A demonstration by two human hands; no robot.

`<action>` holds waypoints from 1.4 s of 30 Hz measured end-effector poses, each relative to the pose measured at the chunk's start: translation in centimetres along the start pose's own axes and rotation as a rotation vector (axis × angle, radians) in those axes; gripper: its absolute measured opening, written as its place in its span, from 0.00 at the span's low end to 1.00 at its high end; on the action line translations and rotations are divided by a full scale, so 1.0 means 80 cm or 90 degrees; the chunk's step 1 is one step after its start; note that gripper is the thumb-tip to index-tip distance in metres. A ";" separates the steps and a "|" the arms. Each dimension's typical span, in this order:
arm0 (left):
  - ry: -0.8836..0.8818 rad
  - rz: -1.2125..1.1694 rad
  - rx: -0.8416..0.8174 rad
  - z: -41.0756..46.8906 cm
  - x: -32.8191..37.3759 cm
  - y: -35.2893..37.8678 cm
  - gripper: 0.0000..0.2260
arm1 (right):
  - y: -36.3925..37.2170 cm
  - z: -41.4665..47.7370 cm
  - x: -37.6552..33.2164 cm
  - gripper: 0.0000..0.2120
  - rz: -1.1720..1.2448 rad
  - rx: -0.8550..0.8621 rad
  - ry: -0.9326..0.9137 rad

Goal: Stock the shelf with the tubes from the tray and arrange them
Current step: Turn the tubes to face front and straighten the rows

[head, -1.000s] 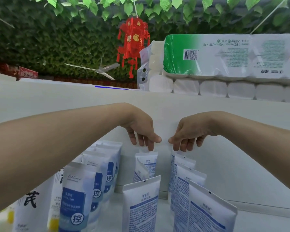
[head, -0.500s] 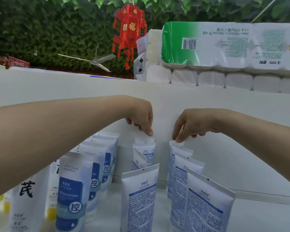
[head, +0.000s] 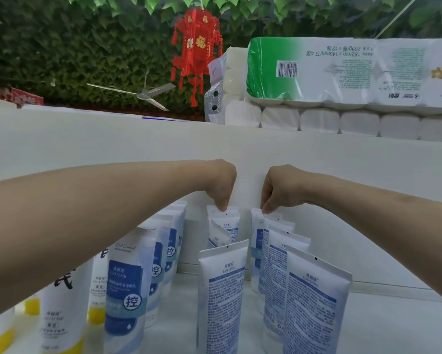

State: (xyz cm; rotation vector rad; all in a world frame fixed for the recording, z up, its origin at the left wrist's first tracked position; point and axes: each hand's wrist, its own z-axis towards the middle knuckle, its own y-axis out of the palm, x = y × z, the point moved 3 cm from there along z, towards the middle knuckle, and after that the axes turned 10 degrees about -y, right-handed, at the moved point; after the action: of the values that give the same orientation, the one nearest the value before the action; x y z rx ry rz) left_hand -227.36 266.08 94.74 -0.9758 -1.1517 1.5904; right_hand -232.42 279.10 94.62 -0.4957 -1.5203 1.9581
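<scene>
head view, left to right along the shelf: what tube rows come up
yellow-capped tubes → blue-label tubes → middle white tubes, left hand pinching the rear one → right white tubes, right hand pinching the rear one

The white shelf (head: 393, 325) carries tubes standing upright on their caps, in rows running back to its rear wall (head: 368, 200). The front tube (head: 221, 295) stands mid-shelf, its blue small print facing forward. Behind it in the same row stand a tilted tube (head: 218, 237) and, at the wall, the back tube (head: 225, 217). Just right of the front tube is a row of like tubes (head: 314, 310), ending in the right back tube (head: 255, 226). Left of the front tube stand blue-label tubes (head: 125, 290), and farther left yellow-capped tubes (head: 61, 318). Above and behind it, toilet-roll packs (head: 342, 72) lie on the top ledge (head: 87, 139).
</scene>
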 end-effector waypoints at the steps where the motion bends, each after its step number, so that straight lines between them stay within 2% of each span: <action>1: -0.001 0.000 0.001 0.001 -0.002 0.001 0.15 | 0.001 0.001 -0.001 0.10 -0.005 0.003 0.000; 21: -0.003 0.020 0.015 0.011 -0.008 0.006 0.17 | 0.009 0.024 -0.008 0.15 -0.014 0.016 0.041; 42: -0.003 0.044 0.009 0.013 -0.005 0.003 0.18 | 0.008 0.026 -0.012 0.13 -0.009 0.015 0.041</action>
State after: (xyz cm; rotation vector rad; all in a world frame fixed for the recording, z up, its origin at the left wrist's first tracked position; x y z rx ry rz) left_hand -228.28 265.39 94.77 -1.0129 -1.1190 1.6548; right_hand -233.16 276.85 94.52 -0.5306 -1.4551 1.9290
